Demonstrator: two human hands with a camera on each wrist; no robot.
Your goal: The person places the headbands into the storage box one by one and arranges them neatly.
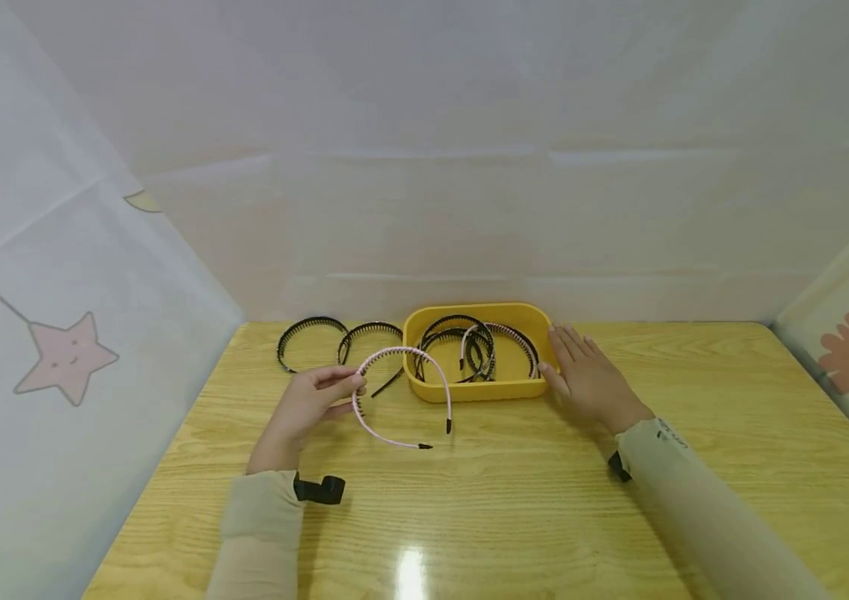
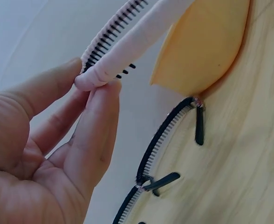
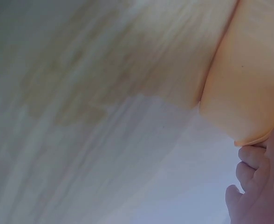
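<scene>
My left hand (image 1: 309,404) pinches a pale pink headband (image 1: 439,372) between thumb and fingers. The headband has small dark teeth inside and black tips, and is held above the table in front of the yellow bin (image 1: 469,392). Seen from the left wrist, the thumb and fingertips meet on the pink band (image 2: 141,44). My right hand (image 1: 595,382) lies against the bin's right end, fingers straight, thumb at the rim. Inside the bin are several headbands, black ones (image 1: 461,319) and one partly pink. Only part of that hand (image 3: 253,186) shows in the right wrist view.
Two black toothed headbands (image 1: 309,320) lie left of the bin on the wooden table (image 1: 506,500), the nearer one partly behind the pink band. A pale cloth wall (image 1: 469,208) stands close behind the bin, with printed cloth at both sides.
</scene>
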